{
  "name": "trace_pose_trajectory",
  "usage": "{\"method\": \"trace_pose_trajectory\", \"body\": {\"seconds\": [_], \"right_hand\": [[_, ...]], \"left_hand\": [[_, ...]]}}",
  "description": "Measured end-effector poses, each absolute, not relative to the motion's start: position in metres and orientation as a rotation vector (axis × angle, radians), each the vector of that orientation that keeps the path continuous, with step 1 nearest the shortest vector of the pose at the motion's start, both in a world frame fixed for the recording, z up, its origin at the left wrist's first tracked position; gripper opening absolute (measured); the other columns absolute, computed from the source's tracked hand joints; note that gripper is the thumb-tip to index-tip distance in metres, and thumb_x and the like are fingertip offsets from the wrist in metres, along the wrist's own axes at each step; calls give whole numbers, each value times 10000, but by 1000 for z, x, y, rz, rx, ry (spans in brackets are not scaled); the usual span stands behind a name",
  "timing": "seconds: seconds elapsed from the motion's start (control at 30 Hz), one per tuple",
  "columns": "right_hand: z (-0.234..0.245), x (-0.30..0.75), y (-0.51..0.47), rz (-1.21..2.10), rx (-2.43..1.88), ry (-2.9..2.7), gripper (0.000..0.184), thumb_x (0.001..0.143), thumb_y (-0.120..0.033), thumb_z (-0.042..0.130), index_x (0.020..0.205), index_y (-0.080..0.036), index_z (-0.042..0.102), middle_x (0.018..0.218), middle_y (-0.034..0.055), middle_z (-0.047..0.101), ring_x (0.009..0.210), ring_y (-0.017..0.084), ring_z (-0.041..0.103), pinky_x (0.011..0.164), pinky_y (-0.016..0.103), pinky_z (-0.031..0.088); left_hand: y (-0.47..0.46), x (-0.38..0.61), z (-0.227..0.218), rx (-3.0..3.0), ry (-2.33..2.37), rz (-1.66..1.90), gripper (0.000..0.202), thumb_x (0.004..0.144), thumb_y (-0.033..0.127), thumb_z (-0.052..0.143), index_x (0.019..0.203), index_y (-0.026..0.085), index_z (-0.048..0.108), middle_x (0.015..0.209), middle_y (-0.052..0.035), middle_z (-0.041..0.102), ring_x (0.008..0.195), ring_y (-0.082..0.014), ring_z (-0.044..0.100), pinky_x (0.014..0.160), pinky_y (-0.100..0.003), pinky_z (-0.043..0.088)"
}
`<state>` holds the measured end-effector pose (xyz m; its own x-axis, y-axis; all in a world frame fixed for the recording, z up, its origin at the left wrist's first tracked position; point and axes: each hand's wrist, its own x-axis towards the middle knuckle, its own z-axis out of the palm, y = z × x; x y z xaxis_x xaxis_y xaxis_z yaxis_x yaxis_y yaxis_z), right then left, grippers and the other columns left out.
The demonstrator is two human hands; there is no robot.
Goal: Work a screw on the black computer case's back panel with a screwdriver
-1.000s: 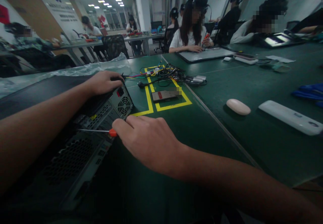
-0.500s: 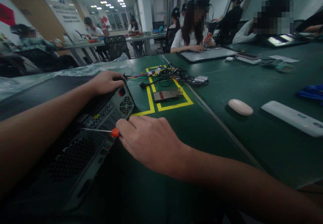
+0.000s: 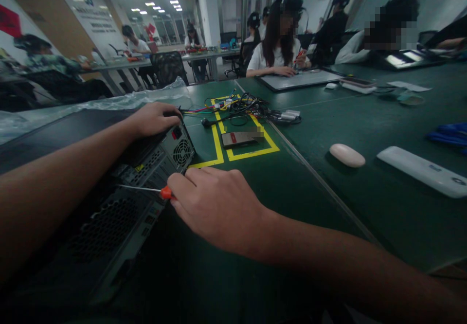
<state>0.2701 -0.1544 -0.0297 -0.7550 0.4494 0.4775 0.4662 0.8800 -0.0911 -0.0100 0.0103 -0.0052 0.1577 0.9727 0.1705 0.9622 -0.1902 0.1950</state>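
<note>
A dark computer case (image 3: 120, 202) lies on its side on the green table (image 3: 328, 202), its rear panel with a small fan (image 3: 181, 152) facing me. My right hand (image 3: 219, 207) is closed around an orange-handled screwdriver (image 3: 153, 189), whose thin shaft points left against the rear panel. My left hand (image 3: 155, 118) rests with curled fingers on the case's top far corner, pressing on it.
A yellow-taped rectangle holds a small flat drive (image 3: 239, 138) and a tangle of cables (image 3: 244, 106). A white mouse (image 3: 347, 154) and a white keyboard (image 3: 423, 171) lie to the right. Clear plastic wrap (image 3: 120, 100) lies behind the case. Other people work at far tables.
My right hand and the screwdriver have shifted very slightly right and up; the left hand stays on the case. Little else differs.
</note>
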Motion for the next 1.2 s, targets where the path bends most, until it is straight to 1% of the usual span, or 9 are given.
{"method": "trace_pose_trajectory", "body": {"seconds": [0.1,0.2,0.37,0.5,0.63,0.83,0.97,1.1,1.2], "right_hand": [[-28,270,-156,-36,-670,-2554,177,1137,-224,518,1031,-199,658,969,36,784,876,213,753,546,375,324],[-26,271,-157,-10,-656,-2560,178,1129,-218,521,1031,-196,668,975,37,781,875,228,755,542,385,338],[-24,272,-159,13,-641,-2559,218,1133,-234,512,1004,-191,682,964,44,781,876,240,755,545,387,354],[-28,270,-160,5,-638,-2543,255,1143,-270,515,975,-187,689,929,49,776,856,243,749,534,388,344],[-32,268,-162,29,-640,-2533,241,1137,-263,526,971,-185,682,911,48,777,819,234,746,522,386,316],[-28,272,-161,-7,-608,-2549,133,1133,-196,524,1159,-190,654,927,16,778,821,225,755,526,372,283],[-23,273,-162,-15,-624,-2598,126,1141,-187,531,1128,-195,656,924,20,775,846,228,760,519,375,282],[-25,272,-163,-44,-618,-2577,139,1140,-183,522,1104,-188,656,901,24,768,828,231,759,504,379,275],[-26,272,-163,-72,-623,-2565,129,1136,-186,534,1076,-192,647,885,20,767,818,219,753,500,374,267]], "left_hand": [[8,-8,-3,2343,1968,388,597,790,542,562,1175,198,863,1279,-127,829,1229,-421,730,1175,-515,537],[5,-5,0,2332,1963,372,578,801,559,569,1173,228,863,1281,-112,830,1257,-402,721,1183,-480,529],[-2,1,4,2368,1957,334,602,851,543,539,1197,155,843,1297,-157,818,1237,-382,721,1176,-458,521],[-5,3,6,2366,1973,276,562,884,505,517,1213,168,824,1320,-127,820,1237,-348,712,1174,-431,516],[-5,4,6,2384,1956,293,593,889,499,513,1233,127,819,1323,-159,811,1236,-377,711,1164,-462,513],[-3,1,5,2389,1953,277,622,893,507,502,1250,98,805,1367,-195,787,1237,-379,706,1170,-468,500],[-2,1,4,2373,1971,287,565,882,523,518,1212,168,809,1348,-144,805,1233,-361,705,1171,-452,502],[-2,1,5,2368,1972,277,608,885,515,510,1242,123,808,1347,-182,796,1231,-382,711,1174,-484,506],[-2,0,5,2375,1963,282,602,879,516,521,1227,124,818,1329,-183,804,1236,-391,714,1177,-500,511]]}}
